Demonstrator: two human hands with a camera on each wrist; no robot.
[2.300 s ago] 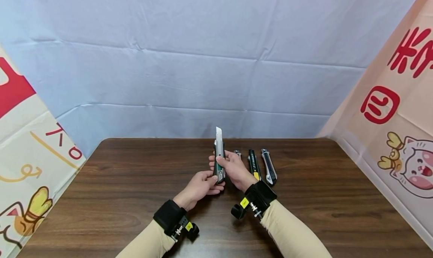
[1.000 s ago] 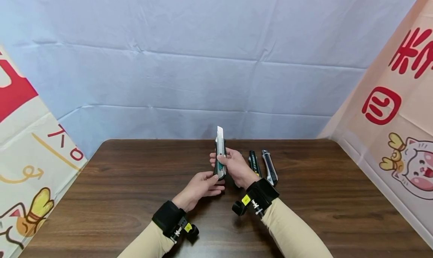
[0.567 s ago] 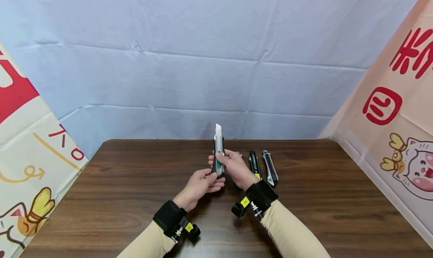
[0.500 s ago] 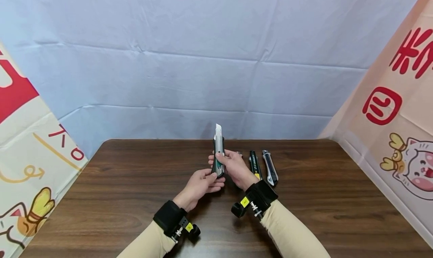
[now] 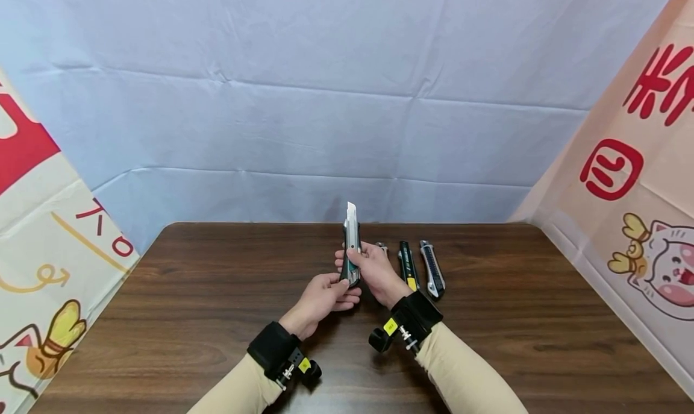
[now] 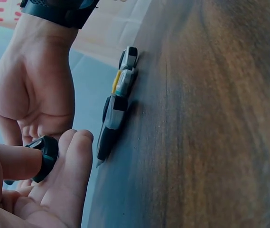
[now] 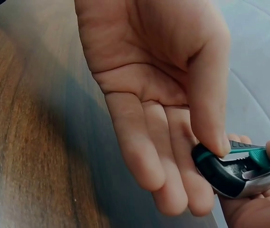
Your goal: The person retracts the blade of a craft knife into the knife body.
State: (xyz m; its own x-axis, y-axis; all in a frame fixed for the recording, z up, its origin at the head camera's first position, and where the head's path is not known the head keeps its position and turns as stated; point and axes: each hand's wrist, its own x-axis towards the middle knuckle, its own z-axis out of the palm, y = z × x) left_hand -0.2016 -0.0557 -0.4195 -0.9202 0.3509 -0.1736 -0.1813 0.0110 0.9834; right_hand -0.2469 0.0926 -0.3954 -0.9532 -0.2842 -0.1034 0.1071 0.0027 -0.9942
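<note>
Both hands hold a black, green and silver utility knife point(image 5: 352, 236) over the middle of the table, its bare blade point(image 5: 351, 211) pointing away from the person. My right hand point(image 5: 379, 274) grips the handle from the right, thumb on top by the green slider point(image 7: 260, 159). My left hand point(image 5: 317, 298) pinches the rear end between thumb and fingers, as the left wrist view also shows with the dark butt point(image 6: 48, 159) under the thumb. In the right wrist view the left hand's other fingers point(image 7: 135, 147) stretch out below the knife.
To the right of the hands, a black and yellow utility knife point(image 5: 406, 262) and a grey and black one point(image 5: 432, 270) lie on the wooden table point(image 5: 217, 293). A third knife point(image 5: 382, 246) is mostly hidden behind the right hand. A pale cloth point(image 5: 325, 100) hangs behind.
The knife and both hands have shifted only slightly, dipping a little since half a second ago. The grip of each hand looks the same, and the blade stays out.
</note>
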